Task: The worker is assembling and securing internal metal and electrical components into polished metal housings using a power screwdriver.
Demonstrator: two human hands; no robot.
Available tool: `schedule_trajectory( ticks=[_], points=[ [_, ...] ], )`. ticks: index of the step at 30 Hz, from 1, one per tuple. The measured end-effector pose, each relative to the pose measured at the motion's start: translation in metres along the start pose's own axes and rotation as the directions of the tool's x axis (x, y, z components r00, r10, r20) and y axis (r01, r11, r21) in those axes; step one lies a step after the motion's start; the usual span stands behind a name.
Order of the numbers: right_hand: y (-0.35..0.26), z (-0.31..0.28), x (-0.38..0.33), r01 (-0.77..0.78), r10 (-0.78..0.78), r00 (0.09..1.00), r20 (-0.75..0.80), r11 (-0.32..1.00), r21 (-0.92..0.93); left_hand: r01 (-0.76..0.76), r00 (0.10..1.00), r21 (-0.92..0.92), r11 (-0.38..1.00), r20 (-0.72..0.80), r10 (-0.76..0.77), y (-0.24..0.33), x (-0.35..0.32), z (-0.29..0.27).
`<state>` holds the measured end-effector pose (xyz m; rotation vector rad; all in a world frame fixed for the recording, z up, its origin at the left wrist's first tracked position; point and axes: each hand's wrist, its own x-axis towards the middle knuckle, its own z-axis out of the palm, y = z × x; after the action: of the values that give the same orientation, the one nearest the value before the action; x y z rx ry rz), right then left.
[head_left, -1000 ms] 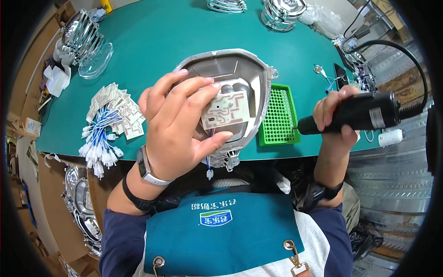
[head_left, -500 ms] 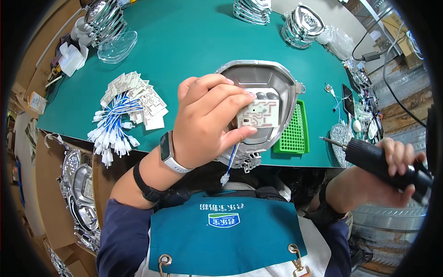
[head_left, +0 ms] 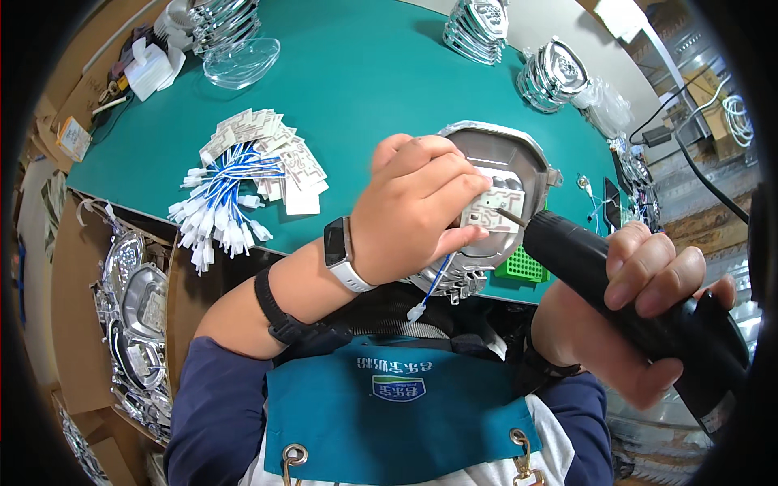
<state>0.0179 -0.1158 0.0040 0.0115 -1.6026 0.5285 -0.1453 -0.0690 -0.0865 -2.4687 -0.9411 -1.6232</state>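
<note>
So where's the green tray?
In the head view, the green tray sits at the table's near edge on the right, mostly hidden between the metal housing and black screwdriver.

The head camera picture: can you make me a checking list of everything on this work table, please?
Surface: green table mat, mostly covered at its edges.
Job's things: silver metal housing with a small white circuit board pressed into it; black electric screwdriver, tip at the board.
Clutter: pile of white boards with blue wires; green screw tray; stacked shiny reflectors.
Hands: left hand presses the board; right hand grips the screwdriver.
Cables: blue wire hangs from the housing; black cables at right.
Surroundings: metal housings stacked lower left.
</note>
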Motion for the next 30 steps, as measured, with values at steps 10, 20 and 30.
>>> schedule_trajectory(
  ticks=[10,20,30],
  points=[
    [0.009,0.003,-0.005,-0.049,0.047,0.995,-0.092,0.998,-0.026,0.038,0.999,-0.049,0.998,-0.036,-0.040,0.000,-0.005,0.004],
    [0.025,0.000,0.007,-0.108,0.103,0.989,0.108,0.994,0.037,0.036,0.998,-0.062,0.997,-0.041,-0.039,-0.001,-0.007,0.005],
    [-0.006,-0.009,0.017,-0.089,0.098,0.990,-0.103,0.992,0.088,0.024,0.998,0.049,0.999,0.051,-0.026,0.009,-0.002,-0.006]
  ],
)
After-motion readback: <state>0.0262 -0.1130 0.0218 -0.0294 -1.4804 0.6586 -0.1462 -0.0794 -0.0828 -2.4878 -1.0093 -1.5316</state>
